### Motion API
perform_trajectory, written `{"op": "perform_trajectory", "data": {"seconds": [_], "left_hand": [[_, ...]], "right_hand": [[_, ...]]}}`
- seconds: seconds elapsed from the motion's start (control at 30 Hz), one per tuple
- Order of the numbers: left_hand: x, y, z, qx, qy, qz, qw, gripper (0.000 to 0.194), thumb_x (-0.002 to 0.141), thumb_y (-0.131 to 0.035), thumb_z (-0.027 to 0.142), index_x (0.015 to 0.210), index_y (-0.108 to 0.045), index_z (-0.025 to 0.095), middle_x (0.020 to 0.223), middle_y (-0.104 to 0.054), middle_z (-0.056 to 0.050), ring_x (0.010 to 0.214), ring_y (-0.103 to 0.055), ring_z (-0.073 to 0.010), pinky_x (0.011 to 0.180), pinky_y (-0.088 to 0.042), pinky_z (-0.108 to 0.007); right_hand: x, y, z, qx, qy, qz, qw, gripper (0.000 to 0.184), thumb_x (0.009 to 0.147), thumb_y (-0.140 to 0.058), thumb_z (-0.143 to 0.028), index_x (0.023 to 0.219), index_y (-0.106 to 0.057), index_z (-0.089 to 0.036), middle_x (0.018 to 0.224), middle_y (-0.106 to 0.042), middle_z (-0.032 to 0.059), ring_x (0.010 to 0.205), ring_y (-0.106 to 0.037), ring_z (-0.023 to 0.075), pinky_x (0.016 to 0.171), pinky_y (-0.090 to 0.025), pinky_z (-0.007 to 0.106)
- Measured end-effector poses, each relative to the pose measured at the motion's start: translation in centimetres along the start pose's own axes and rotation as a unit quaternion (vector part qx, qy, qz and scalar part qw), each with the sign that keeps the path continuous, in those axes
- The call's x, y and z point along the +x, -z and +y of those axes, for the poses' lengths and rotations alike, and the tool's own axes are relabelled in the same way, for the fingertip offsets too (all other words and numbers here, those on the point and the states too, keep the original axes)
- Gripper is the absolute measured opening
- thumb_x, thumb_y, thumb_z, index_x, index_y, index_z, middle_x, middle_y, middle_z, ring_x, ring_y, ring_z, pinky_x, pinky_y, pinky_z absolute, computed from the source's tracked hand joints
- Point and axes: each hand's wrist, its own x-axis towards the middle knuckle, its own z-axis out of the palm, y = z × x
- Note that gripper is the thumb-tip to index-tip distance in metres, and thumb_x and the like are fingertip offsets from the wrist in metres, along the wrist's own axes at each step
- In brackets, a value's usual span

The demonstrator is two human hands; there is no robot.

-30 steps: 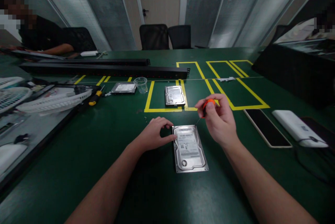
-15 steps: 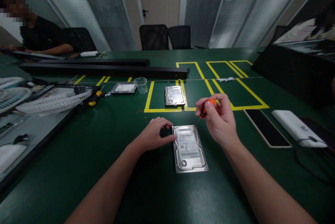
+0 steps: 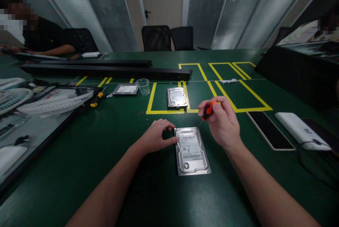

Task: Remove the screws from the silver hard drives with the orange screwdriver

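A silver hard drive (image 3: 192, 151) with a white label lies flat on the green table in front of me. My left hand (image 3: 159, 135) steadies its far left corner, thumb on the left edge and curled fingers at the corner. In my right hand (image 3: 222, 121) is a screwdriver (image 3: 209, 111) with an orange and black handle, pinched between thumb and fingers. It slants down to the left, its thin shaft reaching the drive's far right corner. Whether the tip sits in a screw is too small to tell. Tiny screws (image 3: 147, 120) lie beyond my left hand.
Farther off are a second hard drive (image 3: 177, 97), a third drive (image 3: 125, 89), a clear plastic cup (image 3: 143, 87) and a yellow-black screwdriver (image 3: 96, 99). A phone (image 3: 270, 130) and a white power bank (image 3: 302, 129) lie right. Long black bars (image 3: 119, 72) cross behind. People sit at both sides.
My right thumb has slid back to the right along the screwdriver handle, showing more of it, and the handle looks turned. My left hand and the hard drive stay in place.
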Motion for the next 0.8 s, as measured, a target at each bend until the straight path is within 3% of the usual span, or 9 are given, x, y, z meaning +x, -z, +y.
{"op": "perform_trajectory", "data": {"seconds": [0.13,0.23,0.4,0.6,0.8], "left_hand": [[-0.01,-0.02,-0.02,0.0,0.002,-0.001,1.0,0.037,0.091,-0.077,0.05,0.115,-0.069,0.024,0.106,-0.07,-0.005,0.1,-0.063,-0.0266,0.089,-0.047,-0.041],[-0.01,-0.01,-0.04,0.0,0.001,0.0,1.0,0.037,0.091,-0.077,0.05,0.116,-0.069,0.024,0.105,-0.07,-0.005,0.1,-0.063,-0.0263,0.089,-0.047,-0.04],[-0.01,-0.03,-0.07,-0.002,0.0,-0.002,1.0,0.038,0.091,-0.077,0.05,0.116,-0.069,0.023,0.105,-0.069,-0.005,0.1,-0.063,-0.0261,0.089,-0.047,-0.041],[-0.07,-0.08,-0.16,-0.004,0.005,0.0,1.0,0.038,0.091,-0.078,0.05,0.117,-0.069,0.023,0.106,-0.069,-0.005,0.101,-0.063,-0.0259,0.09,-0.047,-0.041],[-0.03,-0.02,-0.2,-0.004,0.015,-0.004,1.0,0.038,0.091,-0.078,0.05,0.117,-0.069,0.023,0.107,-0.069,-0.005,0.101,-0.062,-0.0259,0.091,-0.047,-0.041]], "right_hand": [[-0.1,0.09,0.22,-0.017,0.0,-0.002,1.0,0.02,0.1,-0.067,-0.04,0.103,-0.05,-0.03,0.094,-0.073,-0.0008,0.069,-0.061,0.0164,0.067,-0.047,0.034],[-0.09,-0.01,0.09,-0.005,-0.001,-0.003,1.0,0.017,0.102,-0.064,-0.041,0.112,-0.056,-0.031,0.09,-0.072,-0.0005,0.065,-0.054,0.0159,0.064,-0.044,0.033],[0.01,-0.2,-0.23,0.012,0.001,-0.003,1.0,0.03,0.108,-0.047,-0.046,0.118,-0.068,-0.026,0.088,-0.068,0.0031,0.066,-0.054,0.0168,0.066,-0.046,0.035],[0.01,-0.03,0.13,-0.008,0.011,0.015,1.0,0.012,0.103,-0.062,-0.039,0.104,-0.061,-0.027,0.095,-0.071,0.0017,0.078,-0.065,0.0172,0.074,-0.051,0.035],[-0.03,0.01,0.11,-0.027,0.008,0.013,1.0,0.019,0.1,-0.07,-0.04,0.109,-0.056,-0.029,0.091,-0.073,-0.0004,0.065,-0.058,0.0144,0.061,-0.045,0.031]]}}
